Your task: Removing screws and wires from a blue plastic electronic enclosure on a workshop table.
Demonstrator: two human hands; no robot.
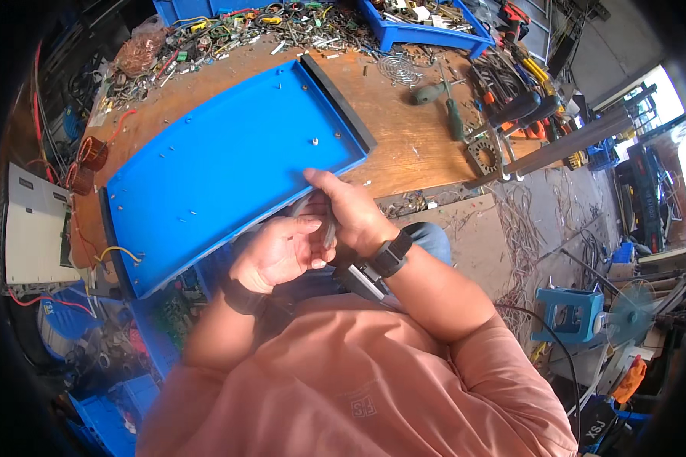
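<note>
A blue panel (229, 145), shallow like a tray, lies slanted on the wooden bench, with dark strips along its two short ends. Small screws and posts stick up from its inner face. Just off its near edge my two hands meet in front of my body. My right hand (351, 209) is curled round a thin grey strip (330, 228), whose full shape is hidden. My left hand (277, 251) is beside it, palm up, fingers bent against the same spot; what they grip is covered. A yellow wire (118, 251) rises from the panel's left corner.
Loose wires and small parts (229, 42) heap along the bench's far side, beside a blue bin (427, 34). Screwdrivers (451, 110) and a clamp (564, 145) lie to the right. Copper coils (91, 156) sit left. A blue stool (568, 314) stands on the littered floor.
</note>
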